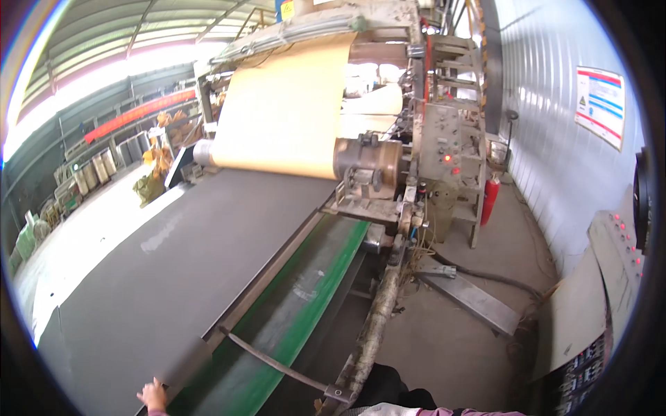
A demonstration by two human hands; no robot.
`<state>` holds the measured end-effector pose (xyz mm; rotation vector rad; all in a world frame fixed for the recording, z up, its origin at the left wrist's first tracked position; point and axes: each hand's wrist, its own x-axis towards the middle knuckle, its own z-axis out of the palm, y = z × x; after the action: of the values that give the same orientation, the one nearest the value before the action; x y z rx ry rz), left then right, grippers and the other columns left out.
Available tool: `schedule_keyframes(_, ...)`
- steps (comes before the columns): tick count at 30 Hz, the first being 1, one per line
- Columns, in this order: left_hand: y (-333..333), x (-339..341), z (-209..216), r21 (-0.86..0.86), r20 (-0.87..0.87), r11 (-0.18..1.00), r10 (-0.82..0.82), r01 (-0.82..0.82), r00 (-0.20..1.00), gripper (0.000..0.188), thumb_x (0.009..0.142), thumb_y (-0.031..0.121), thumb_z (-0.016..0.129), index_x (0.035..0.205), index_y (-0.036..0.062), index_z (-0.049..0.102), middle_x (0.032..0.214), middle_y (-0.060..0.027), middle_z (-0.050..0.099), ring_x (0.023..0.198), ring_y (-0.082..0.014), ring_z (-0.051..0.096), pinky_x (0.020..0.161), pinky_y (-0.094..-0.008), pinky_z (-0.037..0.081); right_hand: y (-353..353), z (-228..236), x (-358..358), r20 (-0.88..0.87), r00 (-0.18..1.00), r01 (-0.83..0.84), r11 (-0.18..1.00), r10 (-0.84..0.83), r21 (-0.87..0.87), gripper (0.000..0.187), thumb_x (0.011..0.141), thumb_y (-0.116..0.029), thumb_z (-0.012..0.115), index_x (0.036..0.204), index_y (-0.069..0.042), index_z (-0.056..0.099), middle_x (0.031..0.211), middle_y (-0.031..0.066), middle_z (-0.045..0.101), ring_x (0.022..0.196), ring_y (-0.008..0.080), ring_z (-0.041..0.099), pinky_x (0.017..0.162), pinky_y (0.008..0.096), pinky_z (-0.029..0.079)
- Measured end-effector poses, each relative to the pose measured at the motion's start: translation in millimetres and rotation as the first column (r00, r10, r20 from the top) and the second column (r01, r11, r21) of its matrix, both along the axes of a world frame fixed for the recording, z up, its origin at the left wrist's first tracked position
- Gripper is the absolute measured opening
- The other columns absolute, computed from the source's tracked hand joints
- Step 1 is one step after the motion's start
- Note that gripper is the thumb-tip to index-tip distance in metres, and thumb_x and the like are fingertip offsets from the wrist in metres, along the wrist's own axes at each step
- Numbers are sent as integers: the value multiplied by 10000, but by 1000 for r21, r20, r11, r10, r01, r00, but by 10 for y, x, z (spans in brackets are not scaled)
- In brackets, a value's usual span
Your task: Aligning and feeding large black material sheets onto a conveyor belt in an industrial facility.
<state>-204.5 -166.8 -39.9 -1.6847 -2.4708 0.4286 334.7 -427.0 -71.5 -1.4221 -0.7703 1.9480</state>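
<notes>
Standing beside this long machine, I see the person's left hand [152,396] low at about seven o'clock, fingers spread and lying flat on the near edge of the wide dark grey sheet [180,263] that fills the bed of the line. Nothing is pinched; the palm simply rests on the sheet's surface close to its right-hand edge. The right hand is out of sight; only a bit of pinkish sleeve [451,412] shows at six o'clock, so I cannot tell its grip.

The grey sheet runs from the hand up toward eleven and twelve o'clock, where it passes under a broad web of tan paper [284,111] that hangs down from overhead and wraps around a roller [205,152] across the bed. Just right of the sheet lies a green belt [305,305], parallel to it, with a thin curved metal strap [270,360] crossing over it at five to six o'clock.

At one o'clock a brownish motor housing [368,163] sits at the end of the roller, next to a grey control box with a glowing red lamp [444,139]. A red fire extinguisher [490,199] stands on the concrete floor [451,340] beyond it, near the corrugated white wall [548,139], which carries a poster [600,104] at two o'clock. A second panel with red buttons [617,256] is at three o'clock.
</notes>
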Motion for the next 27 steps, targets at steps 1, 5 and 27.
schedule_keyframes(1,-23,-592,-390,52,-37,997,-53,55,998,466,884,224,431,1339,297,357,977,-81,624,953,-241,589,851,-541,416,-3,-50,-35,12,1000,-5,1000,5,7,231,858,-244,558,799,-49,666,664,42,613,469,82,501,395,220,384)
schedule_keyframes(5,79,-504,-232,85,113,920,-391,383,914,466,909,395,349,1273,122,452,923,-165,632,874,-315,615,802,-467,462,4,49,-147,19,1000,-16,1000,16,-25,202,842,-242,573,813,-65,666,643,34,613,422,72,478,364,202,357)
schedule_keyframes(27,75,258,238,286,391,958,-96,-22,915,523,871,511,407,806,82,698,879,-159,649,898,-350,596,796,-421,470,66,533,-224,105,991,103,976,-84,-191,175,821,-177,545,817,-30,639,589,40,580,357,61,416,321,191,304)
